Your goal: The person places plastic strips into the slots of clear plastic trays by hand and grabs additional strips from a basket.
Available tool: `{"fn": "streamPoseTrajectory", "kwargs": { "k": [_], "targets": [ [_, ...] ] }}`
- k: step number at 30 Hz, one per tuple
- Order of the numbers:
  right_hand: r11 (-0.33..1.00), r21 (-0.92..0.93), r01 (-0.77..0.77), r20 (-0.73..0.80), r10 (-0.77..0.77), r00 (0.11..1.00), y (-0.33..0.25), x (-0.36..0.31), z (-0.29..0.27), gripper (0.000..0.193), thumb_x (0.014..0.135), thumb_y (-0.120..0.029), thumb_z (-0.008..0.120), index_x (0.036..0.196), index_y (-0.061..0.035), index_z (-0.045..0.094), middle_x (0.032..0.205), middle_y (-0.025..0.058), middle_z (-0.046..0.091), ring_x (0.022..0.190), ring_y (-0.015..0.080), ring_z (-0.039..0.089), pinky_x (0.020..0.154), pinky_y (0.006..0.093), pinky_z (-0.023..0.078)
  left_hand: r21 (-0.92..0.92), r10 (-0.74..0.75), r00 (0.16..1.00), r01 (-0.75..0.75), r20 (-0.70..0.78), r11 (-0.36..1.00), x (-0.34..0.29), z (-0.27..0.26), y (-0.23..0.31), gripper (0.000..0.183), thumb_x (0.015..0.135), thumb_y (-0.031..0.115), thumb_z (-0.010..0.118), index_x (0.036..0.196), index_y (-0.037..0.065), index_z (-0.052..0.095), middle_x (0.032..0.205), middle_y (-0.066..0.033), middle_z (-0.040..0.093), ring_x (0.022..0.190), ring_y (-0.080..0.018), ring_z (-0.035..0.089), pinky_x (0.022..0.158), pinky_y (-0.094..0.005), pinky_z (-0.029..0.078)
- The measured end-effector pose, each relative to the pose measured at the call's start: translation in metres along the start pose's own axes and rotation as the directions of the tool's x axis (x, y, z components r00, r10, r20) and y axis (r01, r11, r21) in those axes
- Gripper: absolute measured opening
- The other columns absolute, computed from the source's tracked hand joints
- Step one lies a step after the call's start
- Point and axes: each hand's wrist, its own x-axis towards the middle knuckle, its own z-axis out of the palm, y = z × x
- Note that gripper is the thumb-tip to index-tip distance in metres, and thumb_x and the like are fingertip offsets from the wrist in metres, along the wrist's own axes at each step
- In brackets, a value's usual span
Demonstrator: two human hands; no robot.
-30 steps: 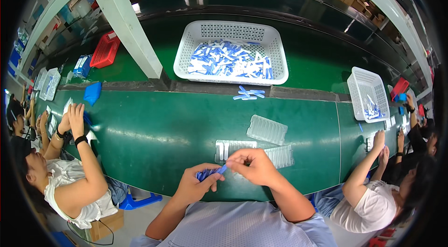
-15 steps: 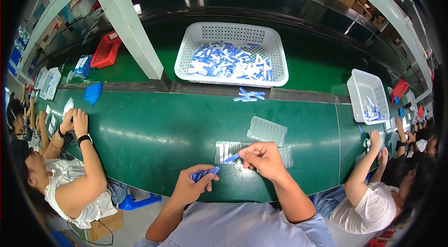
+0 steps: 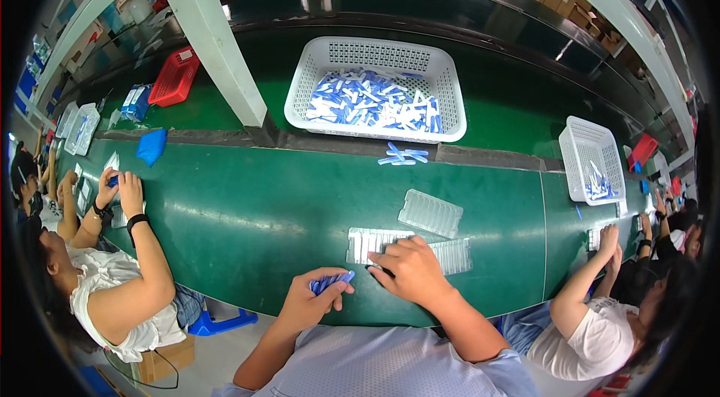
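Observation:
My left hand [image 3: 315,298] is closed around a bunch of slim blue plastic sticks [image 3: 328,281], their ends poking out past the thumb. My right hand [image 3: 412,271] reaches over a clear ridged plastic tray [image 3: 361,244], its fingers bent down and touching the tray's near side. Whatever lies under those fingertips is hidden. To the right of that tray, partly behind my hand, sits another clear tray piece [image 3: 454,256]. A separate clear tray [image 3: 430,212] lies tilted just beyond them.
A white basket [image 3: 298,106] full of blue and white sticks stands ahead, with several loose sticks [image 3: 403,154] before it. Co-workers sit left and right. A smaller white basket [image 3: 573,164] stands to the right, a blue packet [image 3: 151,146] to the left. A white post [image 3: 210,37] rises behind the ledge.
My right hand has come down onto the tray, and the blue stick it pinched no longer shows. The left hand keeps its bunch in nearly the same place.

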Motion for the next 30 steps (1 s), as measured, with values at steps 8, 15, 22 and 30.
{"fn": "streamPoseTrajectory", "kwargs": {
  "k": [8, 15, 22, 30],
  "targets": [
    [0.916, 0.38, -0.128, -0.056, 0.162, 0.985, -0.018, -0.002, -0.015, 0.018, 0.088, -0.02, 0.07, 0.103, -0.0111, 0.075, 0.068, 0.0007, 0.058, 0.068, 0.0197, 0.057, 0.069, 0.0354, 0.04, 0.046, 0.006, 1.0, -0.006, -0.004, 0.999, 0.002, 0.003, 0.004, 0.021, 0.097, 0.007, 0.062, 0.114, -0.003, 0.068, 0.093, -0.008, 0.074, 0.063, -0.0061, 0.06, 0.049, -0.0203, 0.041],
    [0.969, 0.21, -0.129, -0.187, 0.169, 0.968, -0.014, -0.001, 0.003, 0.013, 0.088, -0.016, 0.07, 0.098, -0.009, 0.075, 0.069, 0.0023, 0.062, 0.065, 0.0198, 0.057, 0.069, 0.0348, 0.041, 0.068, 0.045, 0.999, -0.046, 0.008, 0.997, 0.001, 0.009, 0.003, 0.02, 0.097, 0.008, 0.063, 0.114, -0.002, 0.068, 0.094, -0.0073, 0.075, 0.063, -0.0064, 0.06, 0.051, -0.0207, 0.043],
    [0.539, 0.764, -0.354, 0.169, 0.363, 0.916, -0.025, -0.007, -0.001, 0.009, 0.089, -0.009, 0.074, 0.097, -0.0048, 0.074, 0.068, -0.0001, 0.063, 0.056, 0.0056, 0.049, 0.051, 0.0247, 0.04, 0.241, 0.161, 0.979, -0.188, 0.124, 0.952, 0.0, 0.012, 0.01, 0.021, 0.099, 0.005, 0.058, 0.116, -0.002, 0.068, 0.095, -0.0057, 0.074, 0.065, -0.0073, 0.061, 0.063, -0.0238, 0.05],
    [-0.01, 0.935, -0.354, 0.274, 0.653, 0.706, 0.009, -0.019, -0.024, 0.014, 0.09, -0.008, 0.074, 0.08, -0.0006, 0.069, 0.066, 0.0048, 0.067, 0.055, 0.0079, 0.059, 0.051, 0.0218, 0.044, 0.664, 0.335, 0.921, -0.378, 0.198, 0.645, 0.023, 0.005, 0.023, 0.039, 0.094, 0.001, 0.056, 0.133, 0.007, 0.06, 0.087, -0.0156, 0.069, 0.069, -0.0251, 0.064, 0.067, -0.0357, 0.051]
  ]
}}
